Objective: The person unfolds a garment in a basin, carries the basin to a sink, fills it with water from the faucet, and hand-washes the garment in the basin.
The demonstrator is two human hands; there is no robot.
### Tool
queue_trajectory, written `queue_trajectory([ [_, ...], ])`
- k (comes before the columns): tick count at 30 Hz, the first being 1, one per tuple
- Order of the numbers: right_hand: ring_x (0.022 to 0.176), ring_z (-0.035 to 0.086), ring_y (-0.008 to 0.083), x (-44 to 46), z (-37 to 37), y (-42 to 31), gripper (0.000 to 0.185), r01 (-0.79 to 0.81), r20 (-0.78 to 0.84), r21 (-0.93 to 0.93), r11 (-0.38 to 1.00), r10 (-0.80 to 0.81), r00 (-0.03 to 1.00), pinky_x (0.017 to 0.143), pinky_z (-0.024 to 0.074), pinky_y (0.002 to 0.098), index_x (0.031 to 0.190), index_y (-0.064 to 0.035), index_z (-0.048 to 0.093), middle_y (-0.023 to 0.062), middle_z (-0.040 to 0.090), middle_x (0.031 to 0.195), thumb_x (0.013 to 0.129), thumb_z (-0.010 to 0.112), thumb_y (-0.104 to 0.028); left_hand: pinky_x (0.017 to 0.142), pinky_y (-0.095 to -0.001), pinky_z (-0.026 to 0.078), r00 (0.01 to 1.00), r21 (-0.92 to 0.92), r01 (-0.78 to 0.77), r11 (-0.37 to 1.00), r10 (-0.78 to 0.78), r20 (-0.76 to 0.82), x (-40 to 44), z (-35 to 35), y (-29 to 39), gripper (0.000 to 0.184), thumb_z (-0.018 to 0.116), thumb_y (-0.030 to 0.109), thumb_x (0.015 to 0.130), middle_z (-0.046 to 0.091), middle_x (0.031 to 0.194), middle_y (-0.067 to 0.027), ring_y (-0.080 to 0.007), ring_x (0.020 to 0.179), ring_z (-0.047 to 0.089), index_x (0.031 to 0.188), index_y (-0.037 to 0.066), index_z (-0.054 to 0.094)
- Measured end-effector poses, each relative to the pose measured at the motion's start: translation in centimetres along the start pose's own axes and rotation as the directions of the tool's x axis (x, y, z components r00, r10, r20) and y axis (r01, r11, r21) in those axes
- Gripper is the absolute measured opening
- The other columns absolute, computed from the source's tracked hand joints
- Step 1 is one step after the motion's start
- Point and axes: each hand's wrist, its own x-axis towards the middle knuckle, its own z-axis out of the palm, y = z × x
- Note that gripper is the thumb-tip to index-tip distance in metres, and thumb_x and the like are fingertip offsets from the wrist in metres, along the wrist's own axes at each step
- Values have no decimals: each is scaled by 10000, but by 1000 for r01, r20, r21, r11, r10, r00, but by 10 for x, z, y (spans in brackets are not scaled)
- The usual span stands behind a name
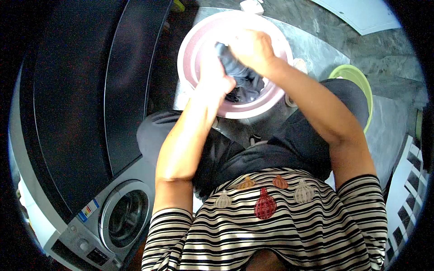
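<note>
A wet dark grey-blue cloth garment (244, 79) is bunched up over a round pink basin (187, 67), and its lower part hangs into the basin. My left hand (216, 74) is closed on the near left side of the cloth, thumb pressed against it. On the other side, my right hand (254, 50) is curled in a fist against the cloth's upper right edge. Bright glare washes out the fingers of both hands, so their exact grip is partly hidden.
The basin stands on grey tiles between my knees. A green basin (357, 74) is beside my right knee. At left are a tall dark cabinet front (81, 90) and a front-loading washing machine (126, 217). A small white object (252, 7) lies beyond the basin.
</note>
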Motion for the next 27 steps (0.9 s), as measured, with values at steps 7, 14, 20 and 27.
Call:
queue_trajectory([
  [7, 648, 631, 309, -30, 10, -40, 228, 171, -131, 283, 944, -139, 982, 552, 511, 437, 792, -116, 579, 155, 613, 709, 812, 515, -335, 907, -441, 450, 978, -1, -161, 987, 160, 133, 69, -86, -10, 335, 488, 314, 861, 599, 1108, -136, -268, 1002, 590, 1068, 68, 583],
  [14, 686, 625, 352, -16, 4, -24, 246, -282, 137, 222, 933, 256, 957, 608, 493, 467, 844, -120, 601, 161, 625, 715, 831, 513, -349, 870, -393, 476, 972, -80, 82, 993, -62, 229, 81, -96, -28, 359, 441, 358, 877, 619, 1057, -113, -246, 1004, 587, 1043, 78, 591],
  [20, 721, 632, 303, -18, 31, 10, 292, -272, 286, -93, 958, 287, 914, 662, 494, 412, 866, -97, 644, 163, 631, 753, 855, 469, -330, 882, -462, 462, 950, -37, 302, 953, -304, -69, 35, -40, -32, 405, 434, 385, 908, 601, 1108, -130, -276, 1004, 583, 1086, 53, 582],
  [27, 791, 635, 260, 0, 106, 126, 313, -672, 564, 110, 732, 511, 649, 712, 480, 370, 954, -24, 635, 202, 638, 932, 840, 559, -306, 945, -503, 406, 968, 280, 150, 948, -83, -238, 124, -64, 17, 583, 323, 501, 917, 566, 1170, -157, -301, 1039, 567, 1241, 39, 468],
])
